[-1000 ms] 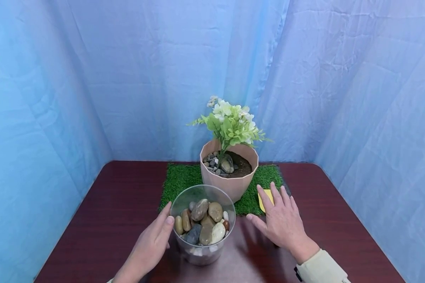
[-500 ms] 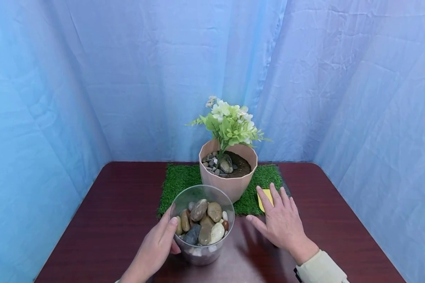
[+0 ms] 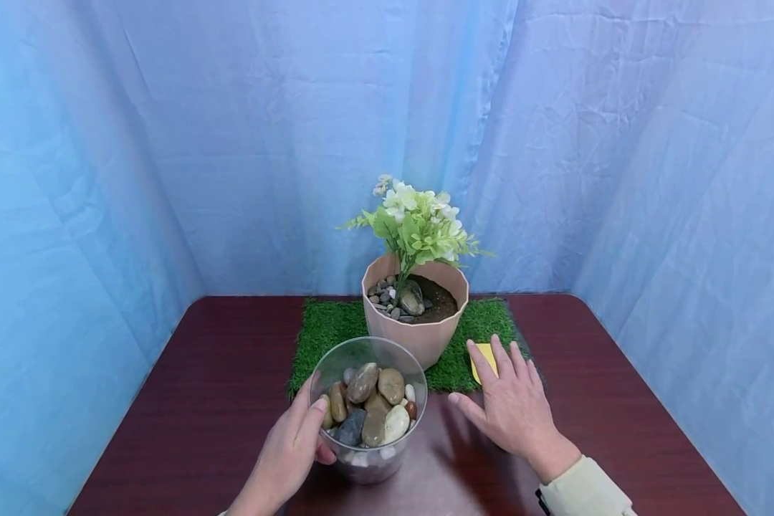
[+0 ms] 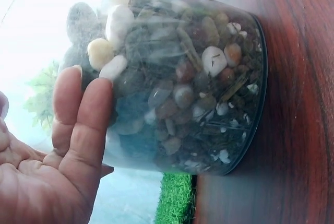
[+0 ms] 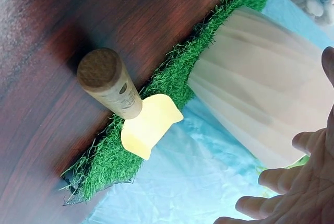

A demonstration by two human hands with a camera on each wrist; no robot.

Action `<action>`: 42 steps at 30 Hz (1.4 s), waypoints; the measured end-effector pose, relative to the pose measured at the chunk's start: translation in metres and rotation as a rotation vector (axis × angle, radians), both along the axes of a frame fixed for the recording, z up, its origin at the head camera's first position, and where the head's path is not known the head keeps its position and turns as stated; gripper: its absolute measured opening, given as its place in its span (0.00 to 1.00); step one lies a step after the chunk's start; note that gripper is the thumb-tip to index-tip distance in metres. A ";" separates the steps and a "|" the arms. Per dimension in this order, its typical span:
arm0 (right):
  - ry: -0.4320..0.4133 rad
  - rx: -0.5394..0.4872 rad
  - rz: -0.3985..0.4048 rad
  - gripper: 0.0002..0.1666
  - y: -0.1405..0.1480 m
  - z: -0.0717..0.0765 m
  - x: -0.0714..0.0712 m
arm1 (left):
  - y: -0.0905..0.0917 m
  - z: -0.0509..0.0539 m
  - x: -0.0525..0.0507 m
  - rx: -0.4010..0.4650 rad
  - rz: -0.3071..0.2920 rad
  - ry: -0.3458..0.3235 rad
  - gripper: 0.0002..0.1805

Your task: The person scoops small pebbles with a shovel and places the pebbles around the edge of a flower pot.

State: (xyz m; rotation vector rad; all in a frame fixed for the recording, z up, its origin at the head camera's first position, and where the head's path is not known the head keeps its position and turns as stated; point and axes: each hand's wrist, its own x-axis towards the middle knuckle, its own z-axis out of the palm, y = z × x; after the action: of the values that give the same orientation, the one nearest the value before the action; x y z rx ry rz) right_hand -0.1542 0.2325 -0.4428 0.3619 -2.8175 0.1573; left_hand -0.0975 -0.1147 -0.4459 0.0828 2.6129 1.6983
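A clear container (image 3: 369, 459) of mixed stones (image 3: 375, 412) stands on the table in front of the pot. Around its left side my left hand (image 3: 284, 444) curls, thumb near the rim; in the left wrist view the fingers of that hand (image 4: 73, 151) lie against the clear wall (image 4: 172, 93). My right hand (image 3: 516, 408) is spread, palm down, above a yellow-bladed tool (image 3: 484, 362). The right wrist view shows the tool's wooden handle (image 5: 112, 83) and yellow blade (image 5: 150, 125) below the right hand (image 5: 297, 182), which is not touching them.
Behind the container, a pink pot (image 3: 413, 340) with soil, pebbles, a larger stone and a white-flowered plant (image 3: 419, 222) stands on a green turf mat (image 3: 325, 330). The dark red table (image 3: 219, 373) is surrounded by blue curtains (image 3: 297, 143).
My left hand has closed in round the container's side, its fingers now reaching beneath and behind the wall. The right hand has stayed nearly still.
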 end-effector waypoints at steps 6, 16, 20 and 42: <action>0.001 -0.006 -0.003 0.52 0.000 -0.001 0.001 | 0.001 0.000 0.000 0.019 -0.003 -0.005 0.32; -0.007 -0.015 -0.007 0.52 0.001 -0.002 0.001 | 0.012 0.000 0.002 0.064 -0.016 -0.017 0.32; -0.003 -0.019 -0.007 0.52 0.001 -0.002 0.001 | 0.017 0.001 0.003 0.065 -0.025 -0.023 0.32; 0.000 0.003 -0.015 0.51 0.007 -0.004 0.004 | 0.046 -0.003 0.007 0.115 -0.018 0.056 0.31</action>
State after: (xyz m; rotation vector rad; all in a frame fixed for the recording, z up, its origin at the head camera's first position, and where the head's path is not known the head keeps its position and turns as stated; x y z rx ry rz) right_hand -0.1501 0.2394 -0.4473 0.3418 -2.8198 0.1503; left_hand -0.0905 -0.0687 -0.4492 0.1582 2.5432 1.8655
